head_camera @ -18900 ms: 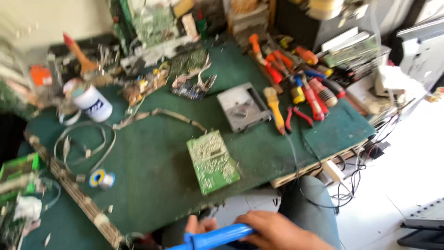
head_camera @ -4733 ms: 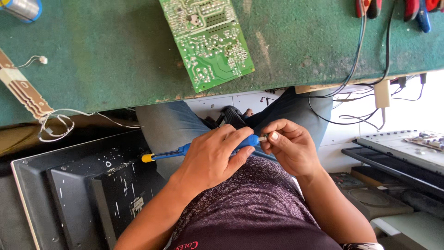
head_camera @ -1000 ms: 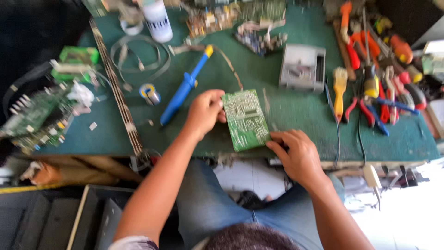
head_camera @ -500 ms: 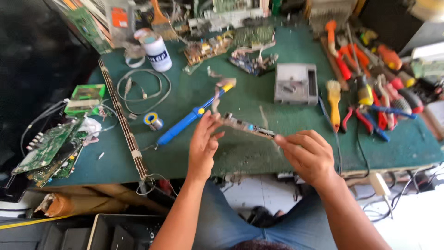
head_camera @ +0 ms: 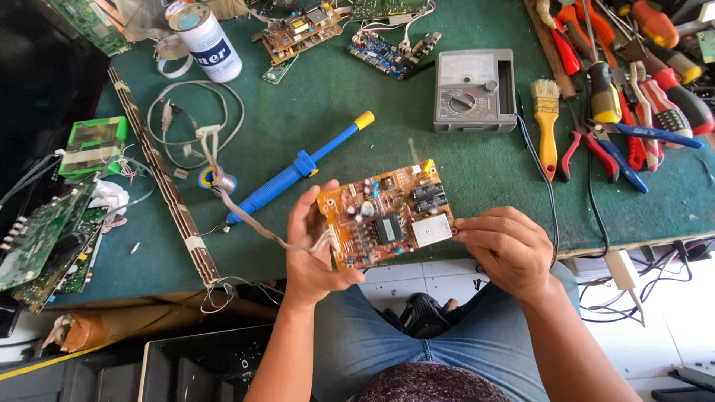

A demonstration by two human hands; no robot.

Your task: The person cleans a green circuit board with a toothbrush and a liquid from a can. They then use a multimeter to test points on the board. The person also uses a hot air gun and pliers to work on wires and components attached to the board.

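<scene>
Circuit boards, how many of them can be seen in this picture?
6 at least: one orange board between the left hand and right hand, a brown one and a blue one at the table's top, green ones elsewhere. More may be hidden.

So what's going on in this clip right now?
A seated person holds an orange circuit board over the near edge of a green workbench, component side up. The left hand has a grip on its left edge, the right hand on its right edge. A blue desoldering pump lies on the bench just behind the board, with an analog multimeter and a yellow-handled brush further back.
</scene>
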